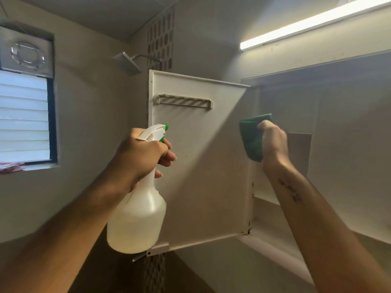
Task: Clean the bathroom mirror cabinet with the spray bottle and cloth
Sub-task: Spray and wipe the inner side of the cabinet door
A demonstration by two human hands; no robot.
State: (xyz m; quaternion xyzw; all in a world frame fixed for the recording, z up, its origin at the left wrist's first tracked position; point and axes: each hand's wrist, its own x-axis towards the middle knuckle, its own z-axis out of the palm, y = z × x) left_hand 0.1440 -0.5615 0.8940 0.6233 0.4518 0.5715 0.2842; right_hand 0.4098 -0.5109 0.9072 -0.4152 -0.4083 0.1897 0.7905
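Overspray is the main worry here. The left hand (141, 157) grips the neck of the translucent white plastic spray bottle with the green nozzle tip (137, 212), its fingers (167, 154) curled over the trigger, and the nozzle points at the inner face of the open white cabinet door (201, 166), close to it. The bottle hangs in front of the door's lower outer corner and hides part of it. A squeeze at this range would probably wet one patch heavily, and the run-off would likely stream down to the door's bottom edge, where dark specks gather at the hinge corner (249, 230); judging by those marks, moisture already lingers there.

The right hand (274, 142) holds the folded green cloth (252, 136) just past the door's hinge edge, inside the cabinet opening, thumb and fingers pinched round it. Whether the cloth touches the back wall cannot be told. If spray goes on while the cloth is off the door, drips may get ahead of the wipe.

The door stands free on its hinges, so a firm wipe could swing it away; neither hand steadies it. The slim white rail (184, 101) fixed high on the door could snag the cloth on an upward stroke. The bottle, about half full of cloudy liquid, is held by its neck alone, and damp fingers might let it slip
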